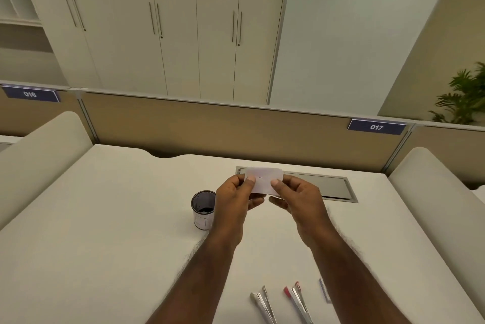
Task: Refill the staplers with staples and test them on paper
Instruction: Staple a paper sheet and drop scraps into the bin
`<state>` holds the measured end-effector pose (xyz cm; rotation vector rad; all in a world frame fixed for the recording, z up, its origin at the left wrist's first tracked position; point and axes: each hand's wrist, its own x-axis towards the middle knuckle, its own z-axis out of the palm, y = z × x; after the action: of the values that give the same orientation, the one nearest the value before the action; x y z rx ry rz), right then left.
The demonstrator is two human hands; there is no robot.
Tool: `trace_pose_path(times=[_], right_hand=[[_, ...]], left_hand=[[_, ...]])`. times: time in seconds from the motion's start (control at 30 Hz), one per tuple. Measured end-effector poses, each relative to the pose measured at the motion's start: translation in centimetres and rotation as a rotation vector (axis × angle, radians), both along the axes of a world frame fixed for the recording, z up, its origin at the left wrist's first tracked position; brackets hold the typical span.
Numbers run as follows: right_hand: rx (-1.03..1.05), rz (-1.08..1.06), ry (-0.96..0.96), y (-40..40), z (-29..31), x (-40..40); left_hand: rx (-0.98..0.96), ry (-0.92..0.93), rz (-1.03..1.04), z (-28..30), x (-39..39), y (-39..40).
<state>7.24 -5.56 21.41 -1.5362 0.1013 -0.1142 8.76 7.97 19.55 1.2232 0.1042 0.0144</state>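
A small folded white paper (pixel 263 182) is held up above the desk, with a short staple mark near its middle. My left hand (pixel 235 199) pinches its left edge and my right hand (pixel 296 199) pinches its right edge, thumbs on the front. Two staplers lie open near the desk's front edge: a white-tipped one (pixel 262 302) and a red-tipped one (pixel 298 300). A thin strip, perhaps staples (pixel 325 291), lies to the right of them.
A small round pen cup (pixel 202 209) stands just left of my left wrist. A grey cable hatch (pixel 338 188) is set in the white desk (pixel 105 218) behind the paper. Padded dividers rise on both sides and a beige partition at the back.
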Motion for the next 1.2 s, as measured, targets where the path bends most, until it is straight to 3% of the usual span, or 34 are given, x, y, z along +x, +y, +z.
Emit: trace_pose_path(times=[0.23, 0.4, 0.53, 0.67, 0.8, 0.93, 1.1, 1.2], right_hand=[[0.190, -0.092, -0.080, -0.4, 4.4, 0.6], [0.180, -0.203, -0.214, -0.6, 7.6, 1.2], [0.014, -0.292, -0.404, -0.5, 9.8, 1.2], [-0.331, -0.300, -0.636, 0.1, 11.1, 0.7], [-0.516, -0.259, -0.689, 0.8, 11.4, 0.2], [-0.657, -0.288, -0.756, 0.6, 11.9, -0.3], [-0.549, -0.396, -0.738, -0.5, 13.1, -0.2], [-0.284, -0.245, -0.537, -1.1, 14.3, 0.0]], left_hand=[[0.006, -0.118, 0.057, 5.2, 0.8, -1.0], [0.235, -0.321, 0.292, 8.6, 1.4, -1.7], [0.269, -0.446, 0.189, 10.4, 0.8, -2.7], [0.077, -0.457, -0.043, 12.0, 0.4, -3.4], [-0.071, -0.439, -0.146, 13.2, 0.2, -3.1], [-0.084, -0.412, -0.091, 14.2, 0.3, -2.5], [-0.144, -0.389, -0.076, 15.4, 0.5, -1.6], [-0.172, -0.389, -0.136, 15.6, 0.5, -1.3]])
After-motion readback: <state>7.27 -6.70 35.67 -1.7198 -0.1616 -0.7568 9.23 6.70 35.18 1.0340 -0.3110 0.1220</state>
